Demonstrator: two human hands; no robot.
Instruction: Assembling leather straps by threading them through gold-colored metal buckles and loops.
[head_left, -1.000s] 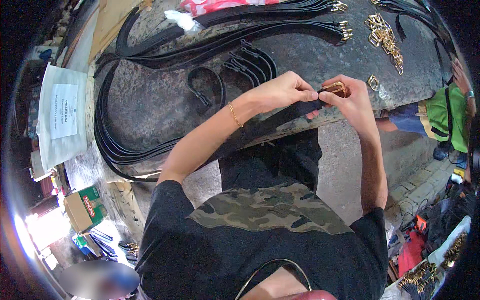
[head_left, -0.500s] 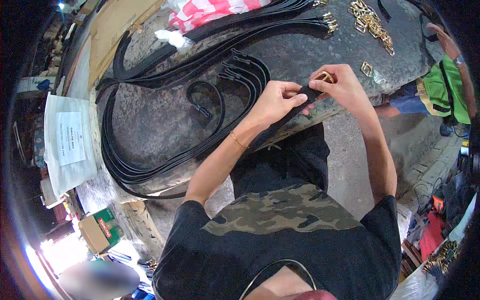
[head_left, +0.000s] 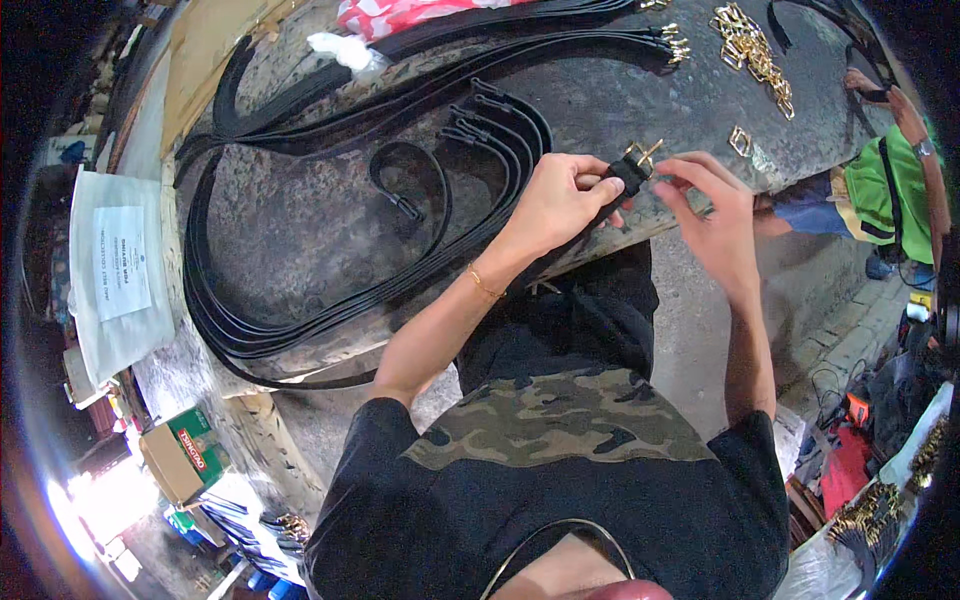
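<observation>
Holding a black strap [head_left: 618,183] in the left hand [head_left: 565,200], by the near edge of the table [head_left: 290,225], with a gold buckle [head_left: 645,157] at its tip, perhaps unsecured. Poised just beside with the right hand [head_left: 708,195], fingers parted, seemingly empty. Probably unfinished overall, judging by loose gold fittings [head_left: 752,62] beyond.

A flat black strap [head_left: 625,178] slants in midair toward two o'clock from the view's middle, its length trailing between seven and eight o'clock. Against its upper end sits a shiny gold buckle [head_left: 647,156], bars tilted toward one o'clock.
</observation>
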